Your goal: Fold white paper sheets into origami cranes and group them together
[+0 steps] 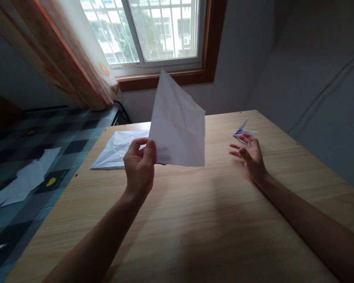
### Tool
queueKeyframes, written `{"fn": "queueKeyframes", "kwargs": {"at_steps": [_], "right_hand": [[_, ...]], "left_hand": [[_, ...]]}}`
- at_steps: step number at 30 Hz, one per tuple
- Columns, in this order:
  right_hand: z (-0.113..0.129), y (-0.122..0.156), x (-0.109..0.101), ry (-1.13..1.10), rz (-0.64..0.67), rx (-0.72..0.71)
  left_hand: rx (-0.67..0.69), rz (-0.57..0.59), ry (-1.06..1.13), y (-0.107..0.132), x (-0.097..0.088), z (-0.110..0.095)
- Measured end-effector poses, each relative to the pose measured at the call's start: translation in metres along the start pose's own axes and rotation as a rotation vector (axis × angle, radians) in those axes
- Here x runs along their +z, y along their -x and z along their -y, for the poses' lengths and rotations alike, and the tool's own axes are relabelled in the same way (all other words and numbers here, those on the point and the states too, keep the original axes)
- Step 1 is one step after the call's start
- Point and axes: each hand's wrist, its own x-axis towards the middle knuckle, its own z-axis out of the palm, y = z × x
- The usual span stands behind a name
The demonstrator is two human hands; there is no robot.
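My left hand [140, 165] pinches the lower left corner of a creased white sheet of paper [178, 125] between thumb and fingers. The paper is held up above the table, one pointed corner toward the window. My right hand [250, 155] is off to the right with its fingers spread and nothing in them. Just beyond its fingertips is a small folded paper figure [241, 130] with thin pointed parts; whether the hand touches it I cannot tell. Behind my left hand, another creased white sheet [115, 149] lies on the table, partly hidden.
The wooden table [177, 236] extends toward a barred window [165, 31] with an orange-patterned curtain [67, 51] on its left. At left, white paper pieces [26, 181] lie on a checked cloth surface [76, 129]. A wall stands close at right.
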Motion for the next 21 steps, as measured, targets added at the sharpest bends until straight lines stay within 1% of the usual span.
{"fn": "queueKeyframes", "kwargs": {"at_steps": [2, 3, 4, 5, 7, 8, 9, 10, 11, 12, 13, 14, 15, 16, 17, 19, 21], "right_hand": [[0.003, 0.005, 0.006, -0.086, 0.068, 0.087], [0.004, 0.006, 0.009, -0.1, 0.077, 0.114], [0.004, 0.008, 0.012, -0.09, 0.072, 0.131], [0.004, 0.009, 0.014, -0.062, 0.057, 0.143], [0.001, 0.009, 0.015, 0.021, 0.036, 0.166], [0.0, 0.009, 0.015, 0.063, 0.041, 0.18], [-0.001, 0.009, 0.015, 0.107, 0.052, 0.186], [-0.002, 0.01, 0.014, 0.166, 0.059, 0.176], [-0.002, 0.01, 0.013, 0.251, 0.061, 0.144], [-0.001, 0.011, 0.013, 0.358, 0.058, 0.084], [0.001, 0.012, 0.013, 0.475, 0.057, 0.003], [0.004, 0.013, 0.013, 0.584, 0.065, -0.089], [0.008, 0.015, 0.014, 0.673, 0.087, -0.183], [0.011, 0.017, 0.016, 0.731, 0.126, -0.267], [0.015, 0.02, 0.018, 0.766, 0.175, -0.34], [0.021, 0.026, 0.024, 0.823, 0.304, -0.451], [0.024, 0.032, 0.031, 0.884, 0.478, -0.527]], "left_hand": [[-0.16, -0.022, 0.022, 0.002, 0.001, 0.015], [-0.232, -0.018, 0.003, 0.003, 0.001, 0.023], [-0.28, 0.007, -0.042, 0.005, 0.001, 0.032], [-0.296, 0.044, -0.109, 0.007, 0.001, 0.039], [-0.232, 0.064, -0.277, 0.012, -0.001, 0.051], [-0.148, 0.073, -0.384, 0.013, -0.002, 0.055], [-0.032, 0.097, -0.509, 0.015, -0.003, 0.058], [0.099, 0.144, -0.632, 0.016, -0.005, 0.061], [0.229, 0.221, -0.75, 0.016, -0.007, 0.062], [0.345, 0.329, -0.854, 0.016, -0.009, 0.064], [0.431, 0.461, -0.939, 0.017, -0.01, 0.065], [0.482, 0.604, -1.006, 0.017, -0.011, 0.066], [0.499, 0.746, -1.057, 0.018, -0.012, 0.067], [0.493, 0.872, -1.095, 0.018, -0.012, 0.067], [0.476, 0.969, -1.124, 0.019, -0.011, 0.066], [0.461, 1.075, -1.157, 0.022, -0.009, 0.062], [0.501, 1.11, -1.163, 0.025, -0.007, 0.054]]}}
